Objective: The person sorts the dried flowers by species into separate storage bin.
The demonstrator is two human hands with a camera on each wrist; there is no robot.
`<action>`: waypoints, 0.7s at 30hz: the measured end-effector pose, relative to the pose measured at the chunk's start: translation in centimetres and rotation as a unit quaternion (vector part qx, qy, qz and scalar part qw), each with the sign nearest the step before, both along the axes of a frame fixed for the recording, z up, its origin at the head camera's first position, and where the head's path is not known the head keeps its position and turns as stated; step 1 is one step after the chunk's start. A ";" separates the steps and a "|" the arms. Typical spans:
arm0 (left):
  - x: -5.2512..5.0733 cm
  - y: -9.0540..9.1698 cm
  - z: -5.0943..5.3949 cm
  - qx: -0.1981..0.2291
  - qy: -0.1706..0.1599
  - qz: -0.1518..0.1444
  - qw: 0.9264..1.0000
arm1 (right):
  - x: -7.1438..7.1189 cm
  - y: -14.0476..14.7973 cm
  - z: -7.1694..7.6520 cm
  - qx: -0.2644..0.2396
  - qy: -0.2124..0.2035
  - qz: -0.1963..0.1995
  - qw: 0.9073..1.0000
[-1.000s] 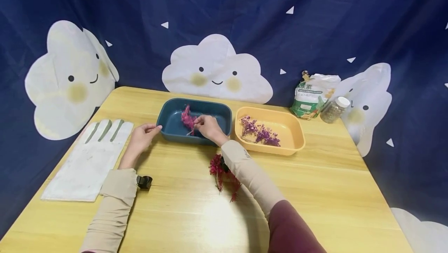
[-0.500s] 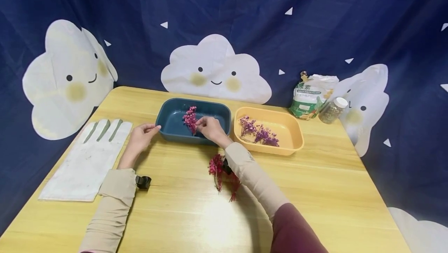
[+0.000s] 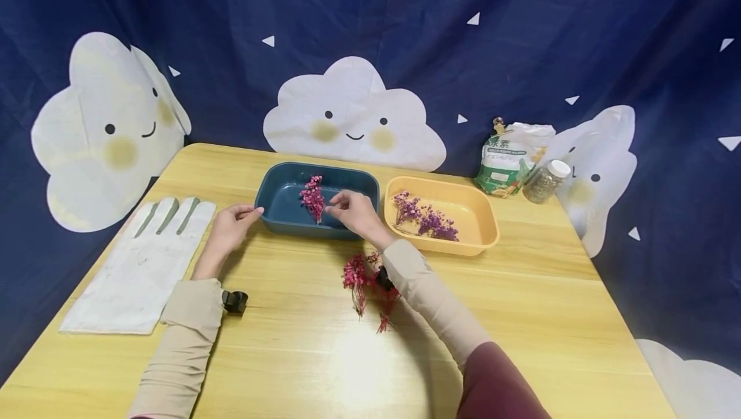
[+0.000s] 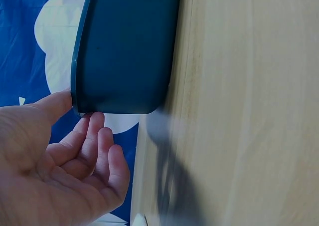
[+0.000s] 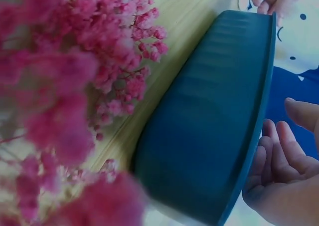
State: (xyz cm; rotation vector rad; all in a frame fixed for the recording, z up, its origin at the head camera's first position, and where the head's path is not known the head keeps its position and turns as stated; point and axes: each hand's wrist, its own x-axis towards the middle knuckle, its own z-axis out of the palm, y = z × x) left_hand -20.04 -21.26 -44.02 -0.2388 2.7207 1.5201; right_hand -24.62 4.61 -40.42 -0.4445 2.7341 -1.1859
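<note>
At the front left corner of a dark teal plastic tub (image 3: 295, 229), my left hand (image 3: 228, 232) pinches the rim between thumb and fingers. A sprig of pink dried flowers (image 3: 312, 197) lies inside the tub. My right hand (image 3: 354, 212) is over the tub's front side, its fingertips close by the sprig's stem end. In the right wrist view the thumb (image 5: 301, 113) stands apart from the other fingers, with nothing seen between them. More pink-red dried flower sprigs (image 3: 356, 274) lie on the table under my right wrist, partly hidden by the sleeve and camera.
To the right stands a yellow tub (image 3: 489, 239) holding purple dried flowers (image 3: 431, 223). A white and green bag (image 3: 509, 158) and a jar with a white lid (image 3: 544, 184) are at the back right. A white glove (image 3: 139, 271) lies at the left table edge.
The pink sprig turned and settled in the tub, and my right hand has drawn slightly right, off its stem. My left hand stays at the rim. The view shifted a little.
</note>
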 end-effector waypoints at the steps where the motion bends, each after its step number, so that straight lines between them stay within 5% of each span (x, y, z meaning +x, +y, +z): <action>1: 0.0 0.0 0.0 -0.001 0.000 0.000 1.000 | 0.1 0.2 0.1 -0.002 0.002 -0.001 1.000; 9: -0.1 -0.1 0.0 0.000 0.001 -0.002 1.000 | 1.3 1.7 0.2 -0.023 0.031 -0.014 0.999; 21: -0.1 -0.2 -0.2 0.003 0.004 -0.002 1.000 | 4.3 5.2 0.7 -0.079 -0.009 -0.059 0.995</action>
